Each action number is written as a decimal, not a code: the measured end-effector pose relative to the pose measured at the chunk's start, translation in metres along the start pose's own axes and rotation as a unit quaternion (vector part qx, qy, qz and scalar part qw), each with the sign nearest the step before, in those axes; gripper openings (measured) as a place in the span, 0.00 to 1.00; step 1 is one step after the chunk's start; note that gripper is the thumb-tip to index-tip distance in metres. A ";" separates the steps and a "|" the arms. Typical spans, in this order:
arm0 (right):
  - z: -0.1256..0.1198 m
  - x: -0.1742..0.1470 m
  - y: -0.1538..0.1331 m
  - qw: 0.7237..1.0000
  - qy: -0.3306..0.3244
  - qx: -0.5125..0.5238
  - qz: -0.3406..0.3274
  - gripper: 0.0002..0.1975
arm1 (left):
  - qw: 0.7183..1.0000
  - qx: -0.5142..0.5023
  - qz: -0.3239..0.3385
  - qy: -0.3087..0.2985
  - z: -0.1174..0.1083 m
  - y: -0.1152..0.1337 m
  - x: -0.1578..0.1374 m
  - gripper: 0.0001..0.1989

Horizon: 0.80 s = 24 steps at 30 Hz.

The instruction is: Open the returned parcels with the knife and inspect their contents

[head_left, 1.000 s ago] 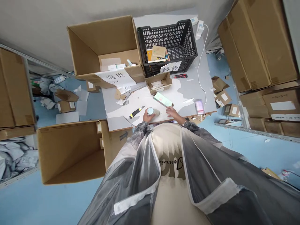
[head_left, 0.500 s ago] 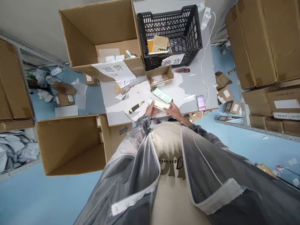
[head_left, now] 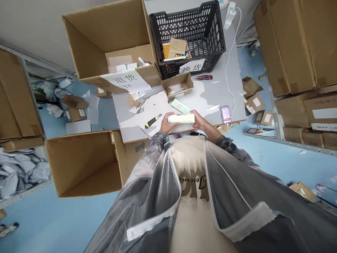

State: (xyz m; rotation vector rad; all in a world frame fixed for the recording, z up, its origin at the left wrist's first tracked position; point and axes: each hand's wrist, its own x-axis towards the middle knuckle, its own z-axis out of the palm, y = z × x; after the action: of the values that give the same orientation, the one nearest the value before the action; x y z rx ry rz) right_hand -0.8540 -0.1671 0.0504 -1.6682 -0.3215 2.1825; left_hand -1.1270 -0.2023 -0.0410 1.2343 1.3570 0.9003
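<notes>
A cream-coloured cylindrical bottle [head_left: 181,118] with a pale blue end lies level between my two hands, above the table's front edge. My left hand [head_left: 166,123] is closed round its pale blue end. At the other end, my right hand [head_left: 199,121] grips it with the fingers. Dark lettering shows along the bottle's far side, too small to read. Just behind it lies a light green box [head_left: 181,105], partly hidden by the bottle. To the left of my left hand, a yellow and black utility knife [head_left: 152,121] rests on the table.
On the table [head_left: 210,93] stand a large open carton [head_left: 92,35], a black plastic crate [head_left: 188,31] holding small boxes, and a small open box [head_left: 177,86]. A red and black knife [head_left: 203,77] and a phone [head_left: 225,115] lie at right. Another open carton [head_left: 84,165] is at lower left.
The bottle has been turned in my hands, so its lettering has moved to the far side and it lies more level. My right hand has shifted to its right end.
</notes>
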 end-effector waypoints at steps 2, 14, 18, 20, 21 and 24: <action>0.001 -0.004 -0.002 0.999 -0.009 -0.030 0.011 0.35 | 1.000 0.005 -0.012 -0.007 -0.006 0.001 0.003 0.46; 0.026 0.009 -0.007 0.964 0.008 -0.042 -0.263 0.37 | 0.914 -0.289 -0.241 -0.151 0.055 0.011 -0.007 0.62; 0.034 0.009 -0.015 0.965 0.012 -0.026 -0.259 0.38 | 0.914 -0.313 -0.193 -0.171 0.072 0.021 -0.013 0.68; 0.035 0.011 -0.019 0.967 0.048 -0.001 -0.251 0.35 | 0.933 -0.288 -0.155 -0.150 0.068 0.024 -0.011 0.68; 0.035 0.012 -0.020 0.969 0.064 0.020 -0.237 0.34 | 0.947 -0.263 -0.134 -0.128 0.063 0.025 -0.009 0.68; 0.033 0.014 -0.024 0.979 0.055 0.095 -0.173 0.29 | 0.983 -0.166 -0.053 -0.056 0.043 0.033 -0.006 0.66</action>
State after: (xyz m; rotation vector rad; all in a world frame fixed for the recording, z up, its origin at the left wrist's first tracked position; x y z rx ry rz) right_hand -0.8853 -0.1378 0.0572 -1.4944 -0.3334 1.7998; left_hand -1.0790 -0.2065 -0.0150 0.9338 1.1181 0.9245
